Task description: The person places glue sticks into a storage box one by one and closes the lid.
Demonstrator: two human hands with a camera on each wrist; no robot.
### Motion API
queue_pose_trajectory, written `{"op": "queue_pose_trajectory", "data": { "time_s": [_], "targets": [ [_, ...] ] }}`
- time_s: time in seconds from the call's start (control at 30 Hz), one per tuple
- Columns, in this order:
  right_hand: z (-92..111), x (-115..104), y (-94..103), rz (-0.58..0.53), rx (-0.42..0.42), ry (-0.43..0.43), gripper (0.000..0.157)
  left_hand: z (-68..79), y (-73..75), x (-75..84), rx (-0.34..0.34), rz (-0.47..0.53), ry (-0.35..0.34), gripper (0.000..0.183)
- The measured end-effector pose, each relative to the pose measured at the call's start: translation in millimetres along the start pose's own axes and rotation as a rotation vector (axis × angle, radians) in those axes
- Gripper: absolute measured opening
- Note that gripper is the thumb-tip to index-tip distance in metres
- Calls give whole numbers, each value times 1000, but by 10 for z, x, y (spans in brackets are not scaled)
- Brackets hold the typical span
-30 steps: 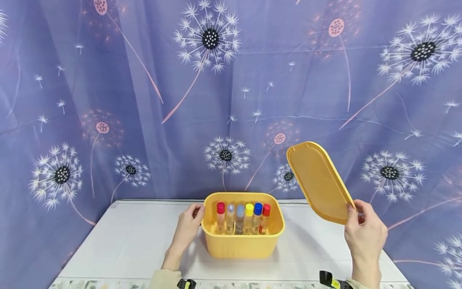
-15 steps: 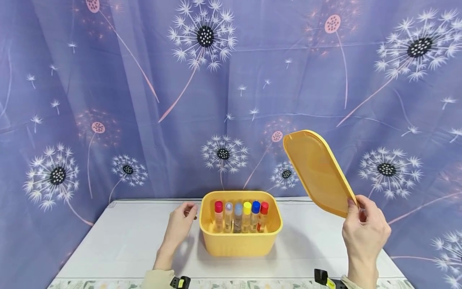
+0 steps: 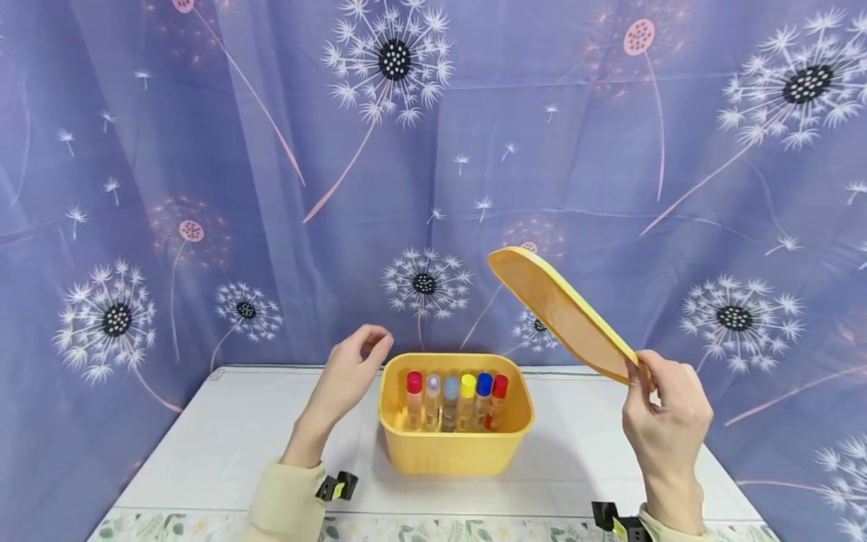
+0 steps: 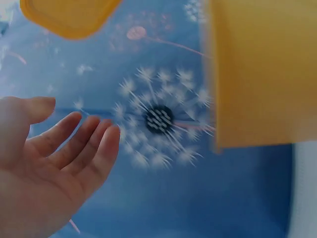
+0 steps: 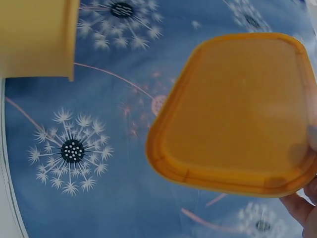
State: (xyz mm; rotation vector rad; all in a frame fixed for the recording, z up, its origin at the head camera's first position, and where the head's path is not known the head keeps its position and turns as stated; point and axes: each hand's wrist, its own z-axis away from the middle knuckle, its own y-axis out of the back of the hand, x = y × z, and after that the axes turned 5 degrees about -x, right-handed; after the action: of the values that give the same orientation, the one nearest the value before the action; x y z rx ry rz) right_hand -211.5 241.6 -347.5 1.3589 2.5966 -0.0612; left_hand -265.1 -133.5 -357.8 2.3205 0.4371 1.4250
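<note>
A yellow plastic box [image 3: 452, 454] stands uncovered on the white table. Inside it, several clear tubes [image 3: 450, 406] with red, pale, blue and yellow caps stand in a row. My right hand [image 3: 667, 425] pinches one end of the box's yellow lid [image 3: 565, 312], holding it tilted in the air to the right of the box. The right wrist view shows the lid's rimmed face [image 5: 237, 109], with the fingers at its edge. My left hand [image 3: 348, 373] hovers left of the box, apart from it; its fingers [image 4: 91, 144] are loosely bent and hold nothing.
The white table [image 3: 250, 436] spreads to both sides of the box, with a floral-patterned strip [image 3: 420, 528] along the front. Behind the table hangs a purple curtain [image 3: 325, 286] printed with dandelions.
My left hand has come off the box's left rim and risen beside it. The lid has shifted left and tipped flatter in my right hand.
</note>
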Motion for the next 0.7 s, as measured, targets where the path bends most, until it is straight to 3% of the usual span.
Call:
{"op": "queue_pose_trajectory", "data": {
  "time_s": [0.17,0.37,0.53,0.7],
  "targets": [
    [-34,-93,-59,-39,-22,131,9,-248,24,270,-157,109,-2,40],
    [-48,-159,-102,-57,-9,275,12,-494,0,411,-302,209,119,56],
    [-60,-176,-159,-49,12,370,23,-640,-35,445,-345,175,202,64],
    [-53,-167,-189,-50,18,442,24,-715,-61,506,-355,117,234,69]
  ]
}}
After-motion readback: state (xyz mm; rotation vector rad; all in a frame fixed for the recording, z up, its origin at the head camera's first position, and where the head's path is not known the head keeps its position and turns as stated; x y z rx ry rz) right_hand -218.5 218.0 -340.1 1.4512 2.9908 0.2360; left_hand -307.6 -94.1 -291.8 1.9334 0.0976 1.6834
